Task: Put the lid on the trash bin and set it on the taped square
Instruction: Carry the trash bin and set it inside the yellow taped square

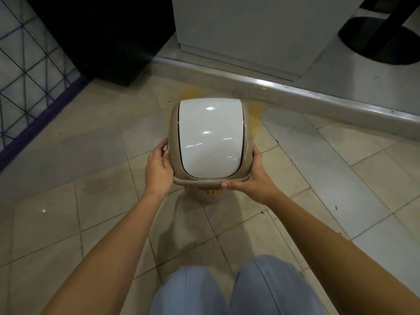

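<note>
The beige trash bin (208, 197) stands on the tiled floor in front of my knees, seen from above. Its lid (210, 138), a beige frame with a glossy white swing flap, sits on top of it. My left hand (158, 169) grips the lid's left rim. My right hand (252, 178) grips the near right corner, thumb along the front edge. Yellow tape (255, 114) of the floor square shows just beyond the bin, at its far right and far left; the rest of the square is hidden under the bin.
A raised metal-edged step (295, 92) runs diagonally behind the bin. A grey cabinet (250, 35) stands on it, with a black round table base (381, 39) at the far right. A dark unit (102, 42) and a blue wire grid (29, 71) stand at the left.
</note>
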A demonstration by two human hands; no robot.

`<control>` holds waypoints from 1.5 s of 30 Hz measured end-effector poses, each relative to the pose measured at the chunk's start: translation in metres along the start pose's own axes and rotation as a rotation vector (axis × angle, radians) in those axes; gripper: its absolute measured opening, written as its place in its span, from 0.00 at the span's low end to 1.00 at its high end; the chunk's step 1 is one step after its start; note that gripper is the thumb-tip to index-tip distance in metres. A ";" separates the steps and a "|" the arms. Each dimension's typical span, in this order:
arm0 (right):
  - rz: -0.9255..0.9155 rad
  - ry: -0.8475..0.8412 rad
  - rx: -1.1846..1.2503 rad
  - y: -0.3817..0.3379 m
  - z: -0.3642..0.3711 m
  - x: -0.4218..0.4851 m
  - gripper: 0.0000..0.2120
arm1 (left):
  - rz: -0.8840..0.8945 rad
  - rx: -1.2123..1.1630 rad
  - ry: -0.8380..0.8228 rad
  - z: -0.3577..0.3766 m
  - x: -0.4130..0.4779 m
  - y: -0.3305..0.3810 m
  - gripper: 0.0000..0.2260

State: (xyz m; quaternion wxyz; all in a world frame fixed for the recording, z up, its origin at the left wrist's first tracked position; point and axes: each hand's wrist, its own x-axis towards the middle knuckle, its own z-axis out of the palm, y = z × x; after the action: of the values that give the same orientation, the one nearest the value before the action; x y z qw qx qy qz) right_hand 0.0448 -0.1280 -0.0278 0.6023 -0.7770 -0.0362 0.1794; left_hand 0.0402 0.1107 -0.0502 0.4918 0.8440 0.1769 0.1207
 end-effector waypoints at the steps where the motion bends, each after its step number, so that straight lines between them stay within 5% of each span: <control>1: -0.004 0.002 0.006 -0.001 0.000 0.004 0.62 | -0.010 -0.002 -0.007 0.001 0.004 0.001 0.16; 12: -0.052 0.061 -0.109 -0.012 -0.005 0.033 0.62 | -0.194 -0.399 -0.109 -0.003 0.027 0.013 0.19; 19: 0.082 0.073 -0.185 -0.020 -0.027 0.039 0.57 | -0.132 -0.278 -0.475 -0.023 0.029 0.013 0.41; 28: 0.084 0.141 -0.027 -0.020 -0.021 0.038 0.48 | -0.197 -0.420 -0.409 -0.017 0.037 0.014 0.38; 45: 0.163 0.211 -0.038 -0.038 -0.014 0.079 0.48 | -0.316 -0.648 -0.356 -0.009 0.073 0.023 0.35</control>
State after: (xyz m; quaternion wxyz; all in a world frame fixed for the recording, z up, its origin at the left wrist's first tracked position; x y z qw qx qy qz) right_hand 0.1287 -0.1091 -0.0070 0.5716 -0.8031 0.0871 0.1441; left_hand 0.1070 0.1376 -0.0241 0.7678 0.6154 0.1693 -0.0549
